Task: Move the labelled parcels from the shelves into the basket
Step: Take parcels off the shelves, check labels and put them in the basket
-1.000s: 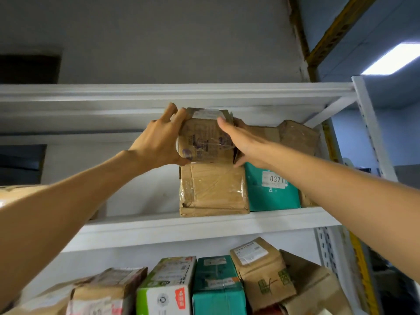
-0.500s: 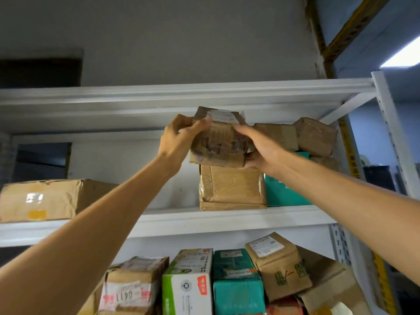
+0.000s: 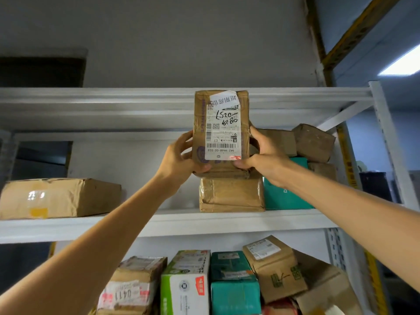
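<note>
Carton [image 3: 59,197]: brown, lying flat at the left end of the upper shelf [image 3: 181,221], well apart from the other parcels.
Left hand [image 3: 179,159]: raised, gripping the lower left edge of the labelled parcel [image 3: 220,133], thumb on the front, fingers behind.
Labelled parcel: brown and held upright between both hands in front of the upper shelf. Its white label faces the camera upside down, with barcodes and handwritten numbers. Whether its bottom edge touches the taped parcel [image 3: 231,194] below, I cannot tell.
Taped parcel: brown, wrapped in clear tape, standing on the upper shelf directly under the held one.
Right hand [image 3: 263,155]: gripping the parcel's lower right edge, thumb on the front by the label's bottom corner, fingers curled round the side.
Teal box [image 3: 284,196]: on the upper shelf, against the taped parcel's right side, partly hidden by the right wrist.
Brown bundles [image 3: 313,142]: stacked above the teal box, the right one tilted.
Lower row: from the left, a numbered parcel [image 3: 131,289] marked 0411, a white-and-green box [image 3: 185,285], a teal parcel [image 3: 234,289] and a tilted brown parcel [image 3: 272,267] with a label.
</note>
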